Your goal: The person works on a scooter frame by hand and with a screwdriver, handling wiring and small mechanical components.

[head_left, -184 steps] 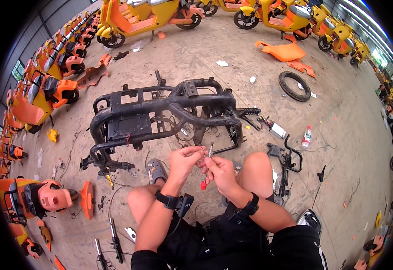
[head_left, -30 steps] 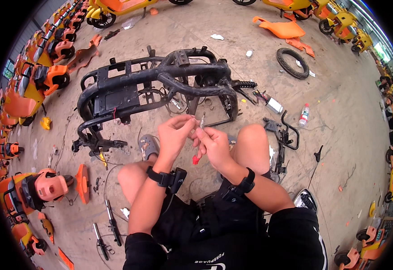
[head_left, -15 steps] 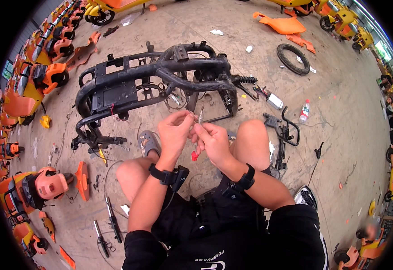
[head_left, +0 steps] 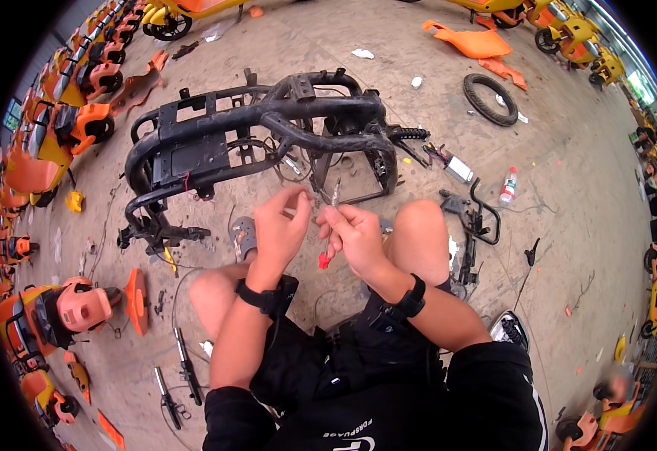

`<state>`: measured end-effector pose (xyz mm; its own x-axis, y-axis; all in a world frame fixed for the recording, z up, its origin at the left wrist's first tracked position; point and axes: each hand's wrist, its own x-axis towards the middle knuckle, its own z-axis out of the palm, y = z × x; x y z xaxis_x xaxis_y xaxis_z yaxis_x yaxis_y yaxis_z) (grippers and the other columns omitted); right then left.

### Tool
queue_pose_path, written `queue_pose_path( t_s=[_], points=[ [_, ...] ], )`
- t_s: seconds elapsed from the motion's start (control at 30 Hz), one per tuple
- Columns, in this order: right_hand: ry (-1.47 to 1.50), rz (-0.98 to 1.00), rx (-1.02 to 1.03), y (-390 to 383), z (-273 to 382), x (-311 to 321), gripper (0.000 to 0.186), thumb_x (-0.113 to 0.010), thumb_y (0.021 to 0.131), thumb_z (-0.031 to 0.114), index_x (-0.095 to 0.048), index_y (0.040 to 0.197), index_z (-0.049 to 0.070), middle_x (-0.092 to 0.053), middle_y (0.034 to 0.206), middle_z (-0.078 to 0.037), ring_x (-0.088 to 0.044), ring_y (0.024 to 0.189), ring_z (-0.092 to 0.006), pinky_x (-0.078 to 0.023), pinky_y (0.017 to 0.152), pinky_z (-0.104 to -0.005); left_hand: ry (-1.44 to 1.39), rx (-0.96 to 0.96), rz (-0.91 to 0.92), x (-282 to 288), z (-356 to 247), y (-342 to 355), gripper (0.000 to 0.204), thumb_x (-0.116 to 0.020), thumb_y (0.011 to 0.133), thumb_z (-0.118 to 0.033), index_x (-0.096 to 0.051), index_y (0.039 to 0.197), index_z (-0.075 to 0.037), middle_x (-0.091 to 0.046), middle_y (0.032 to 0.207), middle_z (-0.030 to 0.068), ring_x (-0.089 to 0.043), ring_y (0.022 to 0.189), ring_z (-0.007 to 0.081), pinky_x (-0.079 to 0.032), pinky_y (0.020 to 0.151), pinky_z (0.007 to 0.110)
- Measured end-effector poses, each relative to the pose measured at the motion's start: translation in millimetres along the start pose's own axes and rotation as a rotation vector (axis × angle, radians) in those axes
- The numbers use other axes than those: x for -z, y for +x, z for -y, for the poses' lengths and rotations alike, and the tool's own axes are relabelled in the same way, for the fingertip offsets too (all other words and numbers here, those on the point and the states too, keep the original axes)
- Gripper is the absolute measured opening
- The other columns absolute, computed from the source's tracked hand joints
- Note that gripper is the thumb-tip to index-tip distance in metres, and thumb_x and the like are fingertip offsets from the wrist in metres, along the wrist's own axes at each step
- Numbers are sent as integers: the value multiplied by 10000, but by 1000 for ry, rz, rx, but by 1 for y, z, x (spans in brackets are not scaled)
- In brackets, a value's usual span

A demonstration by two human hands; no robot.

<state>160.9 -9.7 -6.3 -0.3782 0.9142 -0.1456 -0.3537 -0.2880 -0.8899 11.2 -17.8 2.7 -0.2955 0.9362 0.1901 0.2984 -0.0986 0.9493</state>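
My right hand point(head_left: 352, 231) is closed around a slim clear-and-silver stick-like piece point(head_left: 336, 192), its tip pointing up and away from me. Below the same fingers shows a small red end piece point(head_left: 323, 260); whether it belongs to the stick is hidden by the hand. Just to the left, my left hand point(head_left: 282, 222) is raised with thumb and forefinger pinched together. Anything between those fingertips is too small to make out. Both hands are above the floor, in front of a bare black scooter frame point(head_left: 257, 113) lying beyond them.
Around me lie a black tyre point(head_left: 490, 99), a plastic bottle point(head_left: 509, 186), a silver box with wires point(head_left: 459, 169), a black bent-tube part point(head_left: 482, 214) and two shock-absorber-like tubes point(head_left: 187, 364). Orange panels point(head_left: 467, 39) are scattered farther off. Rows of orange-yellow scooters point(head_left: 65, 143) line the sides.
My left hand has drawn back a little to the left, away from the stick-like piece. My right hand keeps its hold in nearly the same place.
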Motion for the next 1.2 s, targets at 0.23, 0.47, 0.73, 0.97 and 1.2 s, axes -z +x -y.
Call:
queue_pose_path(
  t_s=[0.23,0.47,0.73,0.97,1.2],
  points=[
    [-52,-5,-8,2,-5,4,293,-561,1007,191,-649,884,-59,-622,713,-81,-531,446,-93,-459,410,-261,234,-369,60,4,-20,9,194,-673,834,-7,-696,1026,-16,-692,852,121,-670,711,234,-507,577,319],
    [-218,-31,-7,-6,0,1,294,-577,994,184,-636,801,-29,-616,654,-54,-573,421,-123,-412,375,-280,442,-551,281,18,-40,32,141,-715,740,-15,-715,881,-8,-642,766,132,-630,731,316,-507,653,378],
    [-230,-12,-40,-6,0,4,267,-579,986,190,-665,844,-20,-619,651,-43,-562,424,-107,-413,387,-268,531,-472,349,19,-56,33,147,-689,734,-40,-728,876,-42,-644,745,124,-632,709,314,-506,648,391],
    [-381,-17,45,-9,5,2,267,-589,982,198,-669,847,-18,-641,664,-47,-555,424,-105,-414,395,-284,527,-533,392,25,-59,33,128,-696,736,-63,-728,860,-48,-654,755,114,-637,733,313,-517,658,398],
    [-453,-11,3,-9,7,2,220,-585,984,166,-681,889,-7,-656,707,-41,-577,473,-94,-432,414,-241,495,-546,365,26,-53,32,133,-729,700,-51,-714,830,-28,-635,740,98,-627,728,303,-508,639,390]
  ],
)
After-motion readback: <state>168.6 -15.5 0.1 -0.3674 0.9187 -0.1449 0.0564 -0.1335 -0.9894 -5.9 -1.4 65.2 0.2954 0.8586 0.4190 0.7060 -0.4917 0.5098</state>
